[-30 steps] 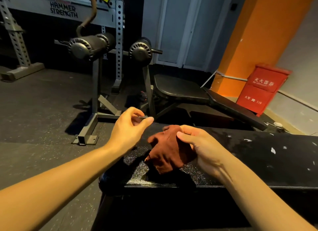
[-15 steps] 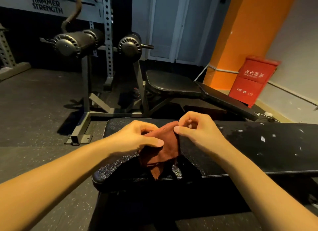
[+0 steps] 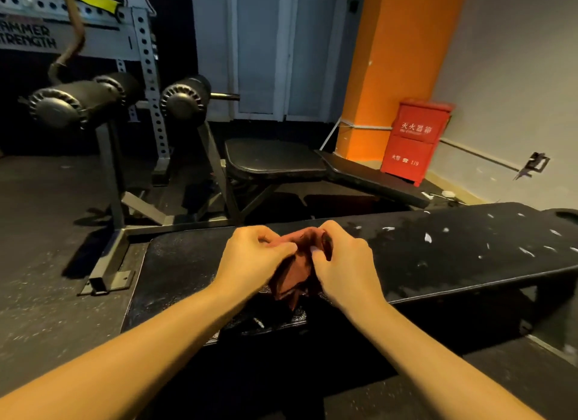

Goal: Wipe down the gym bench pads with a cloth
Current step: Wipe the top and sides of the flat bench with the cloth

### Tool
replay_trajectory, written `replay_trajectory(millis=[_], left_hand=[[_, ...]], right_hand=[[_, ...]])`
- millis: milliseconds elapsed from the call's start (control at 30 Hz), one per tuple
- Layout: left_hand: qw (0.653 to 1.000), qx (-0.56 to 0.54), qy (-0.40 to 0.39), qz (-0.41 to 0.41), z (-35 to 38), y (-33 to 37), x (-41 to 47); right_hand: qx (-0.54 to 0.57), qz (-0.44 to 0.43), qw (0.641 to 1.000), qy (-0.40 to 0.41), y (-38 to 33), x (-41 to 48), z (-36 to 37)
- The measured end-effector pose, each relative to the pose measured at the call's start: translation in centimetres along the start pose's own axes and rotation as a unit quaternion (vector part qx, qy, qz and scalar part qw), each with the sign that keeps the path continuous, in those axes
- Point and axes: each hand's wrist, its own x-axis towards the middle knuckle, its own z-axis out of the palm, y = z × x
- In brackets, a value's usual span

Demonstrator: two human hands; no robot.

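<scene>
A dark red cloth [image 3: 297, 269] is bunched between both my hands just above the near end of a long black bench pad [image 3: 438, 257]. My left hand [image 3: 250, 257] pinches the cloth's upper left edge with thumb and fingers. My right hand [image 3: 344, 263] grips its upper right edge. The cloth hangs down in folds and its lower tip touches the pad. White flecks and scuffs dot the pad's right half. Much of the cloth is hidden by my fingers.
Behind stands a second bench with a black seat pad [image 3: 272, 159] and two roller pads [image 3: 184, 102] on a steel frame. A perforated rack upright [image 3: 150, 84] rises at the left. A red fire-extinguisher box [image 3: 416, 144] stands by the orange pillar. Dark rubber floor lies to the left.
My left hand came over and took hold of the cloth, which only my right hand held a second ago. Both hands now pull it up together, closer to each other.
</scene>
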Motion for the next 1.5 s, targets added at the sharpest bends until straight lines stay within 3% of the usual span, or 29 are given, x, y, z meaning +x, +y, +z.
replay_trajectory(millis=[100, 233, 333, 400, 533, 600, 667, 767, 833, 933, 1067, 1133, 1233, 1333, 1433, 1500], left_hand=[[0.989, -0.107, -0.043, -0.096, 2.7, 1.6, 0.4], [0.968, -0.17, -0.077, -0.17, 4.0, 4.2, 1.1], [0.932, -0.221, -0.195, -0.211, 2.9, 5.7, 1.5], [0.932, -0.19, -0.243, -0.192, 2.4, 5.0, 2.2], [0.981, -0.082, -0.138, -0.108, 0.5, 1.8, 3.4], [0.99, 0.094, -0.098, -0.037, -2.2, -1.2, 3.4], [0.959, 0.265, -0.1, 0.003, -4.9, -4.4, 2.6], [0.911, 0.401, -0.094, 0.034, -7.2, -8.0, 1.9], [0.909, 0.408, -0.069, 0.039, -8.2, -9.4, 2.2], [0.934, 0.357, 0.013, 0.008, -9.3, -10.3, 2.9], [0.964, 0.247, 0.095, -0.031, -10.4, -10.2, 3.9], [0.966, 0.251, 0.06, -0.016, -10.4, -10.2, 4.6], [0.935, 0.355, -0.012, 0.016, -9.8, -10.8, 4.6], [0.917, 0.397, -0.028, 0.018, -10.4, -12.6, 4.6], [0.941, 0.335, 0.024, -0.041, -11.9, -14.6, 5.5], [0.954, 0.28, 0.083, -0.074, -12.9, -15.3, 6.5]], right_hand=[[0.017, 0.018, 0.999, 0.019, 1.6, -0.1, -1.0], [0.132, 0.072, 0.986, -0.071, 2.0, -0.6, -2.0], [0.177, 0.082, 0.978, -0.069, 2.6, 0.2, -2.7], [0.173, 0.075, 0.981, -0.042, 2.8, 1.1, -2.4], [0.1, 0.065, 0.991, -0.061, 3.9, 4.1, -1.4], [0.026, 0.087, 0.991, -0.094, 4.9, 6.1, -0.5], [-0.075, 0.097, 0.986, -0.115, 5.7, 7.5, 1.9], [-0.193, 0.079, 0.973, -0.098, 4.5, 7.8, 7.2], [-0.161, 0.057, 0.982, -0.082, 1.5, 7.8, 11.2], [-0.115, -0.034, 0.986, -0.118, -4.8, 6.6, 16.8], [-0.183, -0.167, 0.953, -0.175, -6.6, 3.9, 17.6], [-0.222, -0.132, 0.957, -0.135, -2.3, 4.8, 14.8], [-0.276, 0.037, 0.959, -0.041, 5.7, 8.5, 10.1], [-0.24, 0.126, 0.962, 0.003, 6.5, 12.1, 11.3], [-0.183, 0.034, 0.982, -0.037, -1.0, 12.1, 18.1], [-0.13, -0.109, 0.978, -0.117, -6.7, 9.6, 21.8]])
